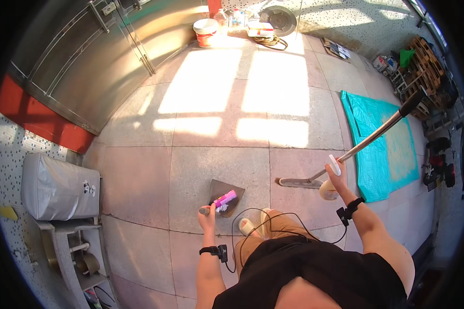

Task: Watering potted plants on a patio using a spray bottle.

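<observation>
My left hand (207, 220) is closed around the handle of a dustpan (220, 189) and also touches a pink and purple packet or tube (225, 198). Some whitish litter (221, 207) shows beside the packet, in the dark pan. My right hand (337, 175) grips the metal pole of a broom (371, 139), whose head (299, 182) rests on the tiles. The same hand holds a cream spray bottle with a white trigger (328, 191), which hangs beside the pole.
A turquoise tarp (375, 162) lies folded at the right. Wooden pallets (421, 69) stand beyond it. A bucket (205, 33), plastic bottles and a coiled hose (270, 41) are at the far wall. At the left, a silver-grey covered item (62, 187) sits on a shelf unit (67, 228).
</observation>
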`<state>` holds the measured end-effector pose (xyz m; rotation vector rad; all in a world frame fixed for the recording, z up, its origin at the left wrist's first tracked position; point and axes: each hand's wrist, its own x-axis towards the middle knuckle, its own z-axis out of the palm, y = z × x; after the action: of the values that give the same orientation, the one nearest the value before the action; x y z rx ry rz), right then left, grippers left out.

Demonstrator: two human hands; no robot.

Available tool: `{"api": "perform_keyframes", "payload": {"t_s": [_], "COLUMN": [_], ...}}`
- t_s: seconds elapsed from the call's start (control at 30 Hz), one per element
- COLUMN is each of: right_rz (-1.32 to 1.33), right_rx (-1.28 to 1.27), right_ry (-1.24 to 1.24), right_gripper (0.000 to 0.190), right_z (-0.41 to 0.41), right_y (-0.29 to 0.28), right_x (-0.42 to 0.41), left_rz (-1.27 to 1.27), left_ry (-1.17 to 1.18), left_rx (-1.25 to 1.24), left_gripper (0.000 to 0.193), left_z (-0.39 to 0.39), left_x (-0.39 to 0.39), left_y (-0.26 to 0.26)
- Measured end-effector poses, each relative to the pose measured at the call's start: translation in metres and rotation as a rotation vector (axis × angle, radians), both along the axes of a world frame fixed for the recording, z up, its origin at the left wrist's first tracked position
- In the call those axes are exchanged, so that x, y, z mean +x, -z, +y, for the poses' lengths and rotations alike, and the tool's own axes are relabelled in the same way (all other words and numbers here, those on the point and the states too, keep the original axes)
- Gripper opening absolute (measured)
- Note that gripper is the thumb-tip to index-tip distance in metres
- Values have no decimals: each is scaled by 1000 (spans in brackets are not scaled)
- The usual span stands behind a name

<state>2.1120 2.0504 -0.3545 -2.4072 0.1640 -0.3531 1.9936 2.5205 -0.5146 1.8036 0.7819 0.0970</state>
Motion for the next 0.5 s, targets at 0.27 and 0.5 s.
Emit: {"api": "perform_keyframes", "payload": {"t_s": [0.27,0.5], "right_rz": [-9,15], "right_rx": [64,71], "right_ry": [124,161], "right_gripper": [26,29], "right_z": [-14,13], "right_y": [9,4], "right_x": [44,111], "left_rz": [-190,-333], "left_ry": [-228,-218], "left_rx": [-193,-265], "left_gripper": [29,33], "left_z": [66,137], "left_x": [93,195], "left_y": [-35,-147]}}
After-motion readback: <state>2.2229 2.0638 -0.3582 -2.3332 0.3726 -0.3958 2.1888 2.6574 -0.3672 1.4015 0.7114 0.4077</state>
